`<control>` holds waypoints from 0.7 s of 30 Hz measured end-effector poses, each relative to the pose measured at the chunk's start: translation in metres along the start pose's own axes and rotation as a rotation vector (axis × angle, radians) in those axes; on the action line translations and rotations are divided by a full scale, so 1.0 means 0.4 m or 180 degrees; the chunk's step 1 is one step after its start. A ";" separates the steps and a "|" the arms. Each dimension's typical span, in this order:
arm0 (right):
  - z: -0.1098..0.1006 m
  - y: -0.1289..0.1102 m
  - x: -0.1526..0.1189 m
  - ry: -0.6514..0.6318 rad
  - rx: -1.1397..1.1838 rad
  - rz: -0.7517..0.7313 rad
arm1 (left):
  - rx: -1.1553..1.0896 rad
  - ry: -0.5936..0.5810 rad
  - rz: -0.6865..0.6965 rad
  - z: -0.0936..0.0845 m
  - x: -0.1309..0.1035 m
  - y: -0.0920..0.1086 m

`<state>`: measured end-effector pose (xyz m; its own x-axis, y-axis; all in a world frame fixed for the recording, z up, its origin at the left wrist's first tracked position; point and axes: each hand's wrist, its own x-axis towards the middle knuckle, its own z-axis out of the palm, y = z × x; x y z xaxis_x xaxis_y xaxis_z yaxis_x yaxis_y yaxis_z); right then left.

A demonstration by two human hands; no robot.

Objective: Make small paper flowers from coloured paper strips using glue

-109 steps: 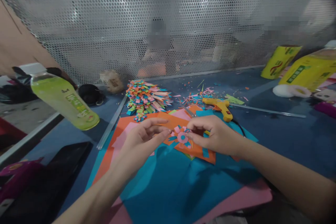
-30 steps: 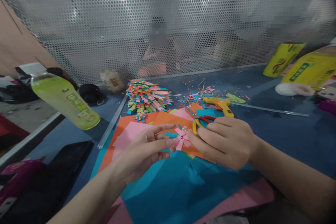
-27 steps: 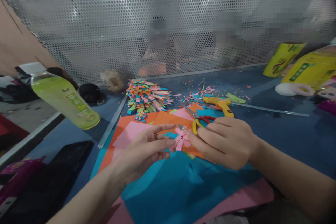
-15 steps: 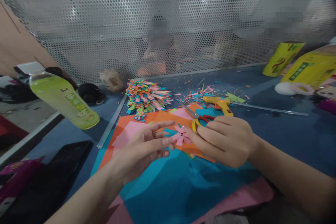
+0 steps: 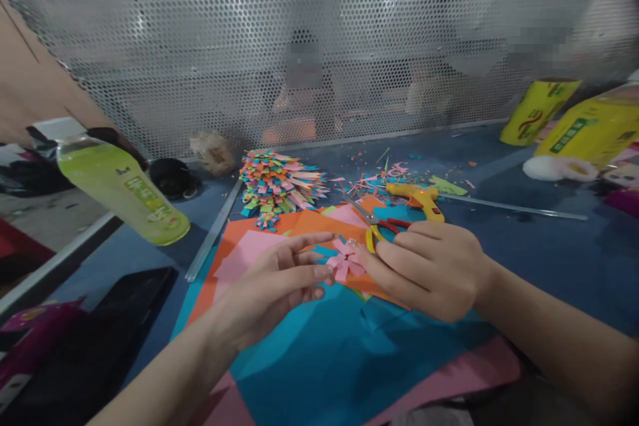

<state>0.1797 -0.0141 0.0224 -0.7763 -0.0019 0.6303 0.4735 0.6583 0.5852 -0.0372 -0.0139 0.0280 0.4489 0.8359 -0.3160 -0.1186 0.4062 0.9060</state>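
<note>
A few seconds ago a pink disc with a blue centre faced up between the hands; now splayed pink strips of a paper flower (image 5: 346, 258) do, so the work is on that strip side. Whether it was flipped or swapped, I can't tell. The left hand (image 5: 272, 289) brings its thumb to the flower's left edge, forefinger stretched out past it. The right hand (image 5: 434, 266) lays its forefinger on the upper right petals, the other fingers curled, thumb hidden. I can't tell which hand really grips it. With the right hand shifted, red-and-yellow scissors (image 5: 373, 220) show just beyond it, near the yellow glue gun (image 5: 417, 197).
</note>
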 end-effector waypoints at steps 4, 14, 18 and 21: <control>-0.002 0.001 0.001 -0.0047 -0.0023 -0.0048 | -0.0085 0.0065 -0.0036 0.006 -0.002 0.001; -0.006 -0.004 0.003 -0.0126 0.0000 -0.0097 | -0.0267 -0.0087 -0.0109 0.009 -0.002 -0.004; -0.009 -0.005 0.005 -0.0147 -0.0003 -0.0103 | -0.0263 -0.0013 -0.0093 0.014 -0.002 -0.002; -0.009 -0.005 0.005 -0.0160 -0.0002 -0.0075 | -0.0177 0.0006 -0.0109 0.015 -0.002 0.000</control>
<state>0.1786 -0.0182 0.0243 -0.8072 0.0202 0.5900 0.4550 0.6580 0.6000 -0.0322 -0.0167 0.0298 0.4520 0.8217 -0.3471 -0.1522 0.4545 0.8777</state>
